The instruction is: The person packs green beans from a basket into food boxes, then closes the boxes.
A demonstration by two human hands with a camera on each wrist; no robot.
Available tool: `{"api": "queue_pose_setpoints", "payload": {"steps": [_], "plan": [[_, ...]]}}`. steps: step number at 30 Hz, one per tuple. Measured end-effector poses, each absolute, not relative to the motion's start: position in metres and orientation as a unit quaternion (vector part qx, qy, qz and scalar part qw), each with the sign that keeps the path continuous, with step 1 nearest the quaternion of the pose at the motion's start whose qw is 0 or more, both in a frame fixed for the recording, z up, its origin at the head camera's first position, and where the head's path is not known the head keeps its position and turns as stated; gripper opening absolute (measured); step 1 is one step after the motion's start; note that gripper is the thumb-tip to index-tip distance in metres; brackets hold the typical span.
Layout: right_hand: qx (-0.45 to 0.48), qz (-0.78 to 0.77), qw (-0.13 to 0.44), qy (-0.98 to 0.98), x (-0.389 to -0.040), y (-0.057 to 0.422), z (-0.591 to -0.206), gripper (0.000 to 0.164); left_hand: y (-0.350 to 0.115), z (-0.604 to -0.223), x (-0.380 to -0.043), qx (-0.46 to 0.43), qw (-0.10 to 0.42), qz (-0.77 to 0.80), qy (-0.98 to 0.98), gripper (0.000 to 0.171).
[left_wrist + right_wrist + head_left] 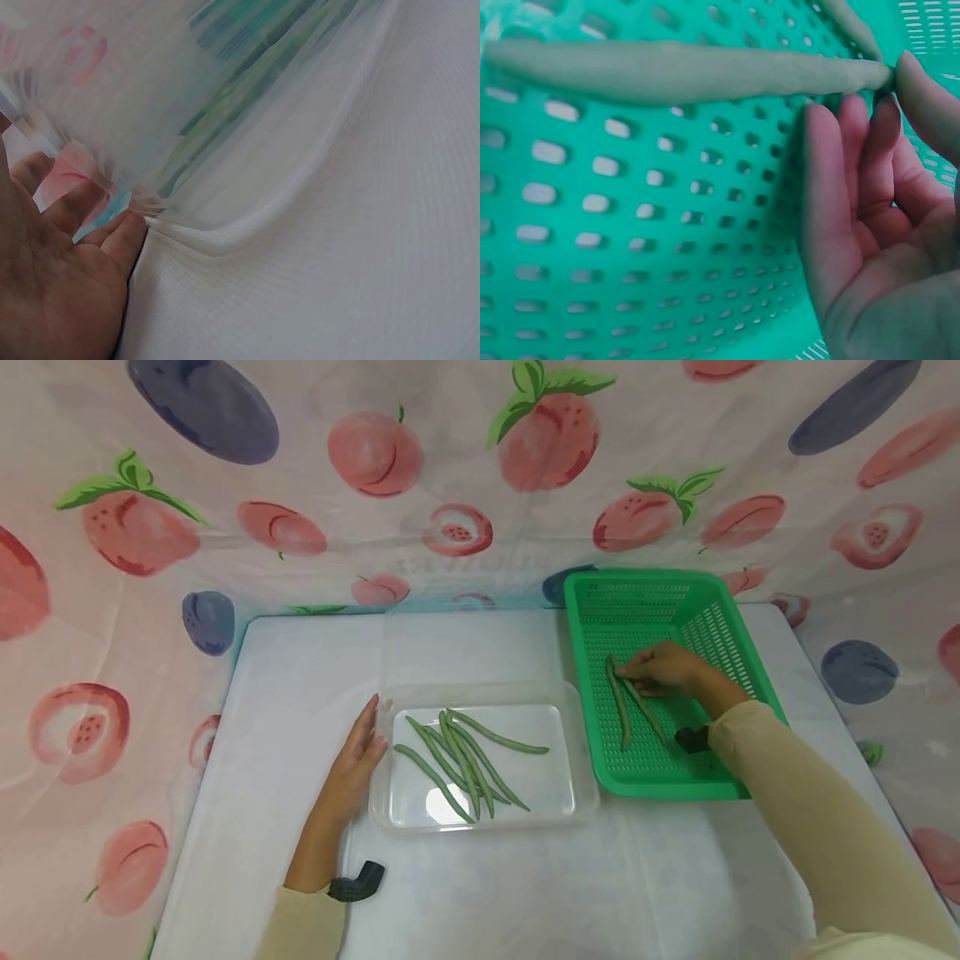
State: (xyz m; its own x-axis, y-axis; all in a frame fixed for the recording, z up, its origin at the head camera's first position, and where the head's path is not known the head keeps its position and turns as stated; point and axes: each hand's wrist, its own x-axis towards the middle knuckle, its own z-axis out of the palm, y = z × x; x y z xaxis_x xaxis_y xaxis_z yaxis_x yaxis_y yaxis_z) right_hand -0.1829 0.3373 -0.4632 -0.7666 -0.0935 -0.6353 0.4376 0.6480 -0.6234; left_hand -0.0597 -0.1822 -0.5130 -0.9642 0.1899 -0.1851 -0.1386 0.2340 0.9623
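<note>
My right hand (663, 668) is inside the green perforated basket (660, 789). Between thumb and fingertips it pinches one end of a green bean (682, 73). Another green bean (619, 706) lies beside it on the basket floor. Several green beans (498, 739) lie loosely across one another in a clear plastic container (536, 785) to the left of the basket. Fairly straight fingers of my left hand (354, 766) touch the container's left side. In the left wrist view, that hand (67, 255) is against the clear wall, with beans blurred behind the plastic.
A see-through panel, apparently the container's lid (472, 647), extends behind it. White cloth (510, 893) covers the table, and a fruit-printed curtain (300, 485) hangs behind and at both sides. Each wrist wears a black device (360, 882).
</note>
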Motion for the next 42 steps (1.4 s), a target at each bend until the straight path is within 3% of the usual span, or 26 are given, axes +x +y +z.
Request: {"api": "queue_pose_setpoints", "payload": {"steps": [7, 31, 42], "plan": [[0.081, -0.441, 0.334, 0.829, -0.178, 0.336, -0.452, 0.049, -0.183, -0.516, -0.06, 0.012, 0.135, 0.619, 0.773, 0.062], [0.071, -0.517, 0.307, 0.796, -0.171, 0.319, -0.411, 0.036, -0.184, -0.516, -0.061, 0.013, 0.133, 0.618, 0.774, 0.062], [0.061, -0.562, 0.305, 0.766, -0.166, 0.312, -0.402, 0.042, -0.183, -0.515, -0.06, 0.016, 0.135, 0.622, 0.772, 0.061]]}}
